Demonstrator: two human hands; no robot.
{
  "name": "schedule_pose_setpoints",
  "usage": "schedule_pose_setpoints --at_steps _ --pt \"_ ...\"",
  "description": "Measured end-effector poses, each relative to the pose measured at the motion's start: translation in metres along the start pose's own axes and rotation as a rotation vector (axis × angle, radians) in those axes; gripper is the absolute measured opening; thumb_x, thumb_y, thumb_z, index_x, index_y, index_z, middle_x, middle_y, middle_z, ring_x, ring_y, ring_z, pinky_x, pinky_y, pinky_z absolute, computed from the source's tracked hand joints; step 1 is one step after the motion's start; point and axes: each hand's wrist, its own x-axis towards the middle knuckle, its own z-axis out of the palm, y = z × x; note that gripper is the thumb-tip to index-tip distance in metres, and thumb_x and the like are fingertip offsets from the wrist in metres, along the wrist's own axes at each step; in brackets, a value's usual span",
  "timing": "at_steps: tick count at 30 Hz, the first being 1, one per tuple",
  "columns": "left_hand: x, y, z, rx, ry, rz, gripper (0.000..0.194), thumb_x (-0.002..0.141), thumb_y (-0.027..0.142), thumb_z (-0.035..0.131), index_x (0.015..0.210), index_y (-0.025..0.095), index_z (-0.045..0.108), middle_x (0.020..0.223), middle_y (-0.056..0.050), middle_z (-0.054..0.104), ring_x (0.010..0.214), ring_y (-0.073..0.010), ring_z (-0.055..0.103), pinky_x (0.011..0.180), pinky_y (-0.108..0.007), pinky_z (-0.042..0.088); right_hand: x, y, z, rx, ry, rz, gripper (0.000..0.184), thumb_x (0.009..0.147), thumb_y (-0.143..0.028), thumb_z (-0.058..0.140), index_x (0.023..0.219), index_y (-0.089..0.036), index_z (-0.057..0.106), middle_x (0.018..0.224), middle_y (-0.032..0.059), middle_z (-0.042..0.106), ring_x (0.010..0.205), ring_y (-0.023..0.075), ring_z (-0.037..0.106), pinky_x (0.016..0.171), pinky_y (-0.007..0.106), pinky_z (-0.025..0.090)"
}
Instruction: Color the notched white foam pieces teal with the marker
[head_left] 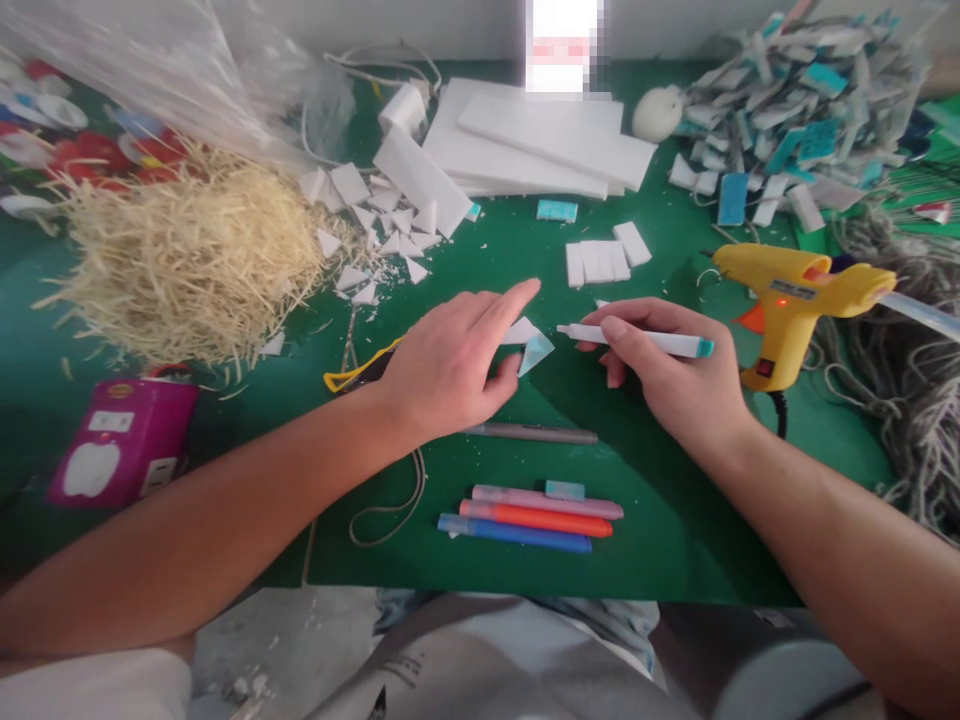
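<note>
My left hand (457, 365) grips a small white foam piece (535, 352) between thumb and fingers, its index finger stretched out above. One face of the piece is tinted light blue. In my right hand (664, 365) is an uncapped marker (649, 340) with a white barrel and teal end, held like a pen. Its tip points left, close to the foam piece; I cannot tell whether they touch. Under my left hand a yellow-edged cutter (360, 368) is partly hidden. A teal cap (564, 490) lies by the pink (544, 501), orange (536, 518) and blue (517, 533) markers.
A yellow glue gun (795, 300) stands at right, its light on. Nearer lies a grey pen (536, 433). Small foam blocks (598, 262), foam sheets (540, 140) and triangular offcuts (397, 225) lie behind. Straw (187, 260) and a purple box (124, 440) are left; grey yarn (922, 390) is right.
</note>
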Motion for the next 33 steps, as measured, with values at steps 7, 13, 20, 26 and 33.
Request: schedule_pose_setpoints --at_steps 7,13,20,26,33 --pt "0.003 -0.003 0.003 -0.073 0.012 0.158 0.05 0.098 0.017 0.048 0.147 0.009 0.052 0.131 -0.017 0.071 0.122 -0.0302 0.066 0.103 -0.046 0.054 0.0 0.0 0.0 -0.007 -0.002 -0.025 0.013 0.087 -0.032 0.076 0.085 -0.02 0.078 0.072 0.002 0.076 0.047 0.0103 0.055 0.047 0.026 0.046" --pt "0.003 -0.001 -0.003 -0.007 0.053 0.057 0.059 0.092 0.02 0.053 0.15 0.011 0.051 0.13 -0.016 0.07 0.128 -0.0344 0.062 0.109 -0.053 0.049 0.0 0.001 -0.001 -0.006 -0.004 -0.012 0.017 0.086 -0.037 0.079 0.086 -0.02 0.078 0.074 0.0026 0.076 0.048 0.011 0.055 0.047 0.027 0.047" --pt "0.0 0.005 -0.007 0.182 -0.018 -0.07 0.067 0.096 0.047 0.062 0.151 0.01 0.053 0.106 -0.016 0.072 0.104 -0.0359 0.065 0.093 -0.048 0.051 0.0 0.003 -0.002 -0.013 -0.022 0.005 0.016 0.088 -0.038 0.079 0.087 -0.022 0.078 0.075 0.003 0.076 0.05 0.0121 0.056 0.049 0.029 0.048" --pt "-0.001 0.003 -0.006 0.096 0.016 0.009 0.053 0.101 0.037 0.053 0.145 0.009 0.059 0.115 -0.017 0.074 0.111 -0.0348 0.068 0.1 -0.05 0.051 -0.001 0.001 -0.002 0.015 -0.051 0.0 0.013 0.085 -0.035 0.079 0.084 -0.022 0.077 0.074 0.0024 0.075 0.05 0.0121 0.055 0.048 0.029 0.048" --pt "-0.001 0.004 -0.008 0.053 0.003 0.001 0.055 0.095 0.03 0.056 0.146 0.009 0.056 0.118 -0.016 0.076 0.114 -0.0348 0.069 0.103 -0.052 0.05 -0.001 -0.002 -0.002 0.017 -0.094 -0.013 0.011 0.081 -0.033 0.078 0.082 -0.022 0.078 0.071 0.002 0.073 0.051 0.0123 0.054 0.049 0.029 0.047"
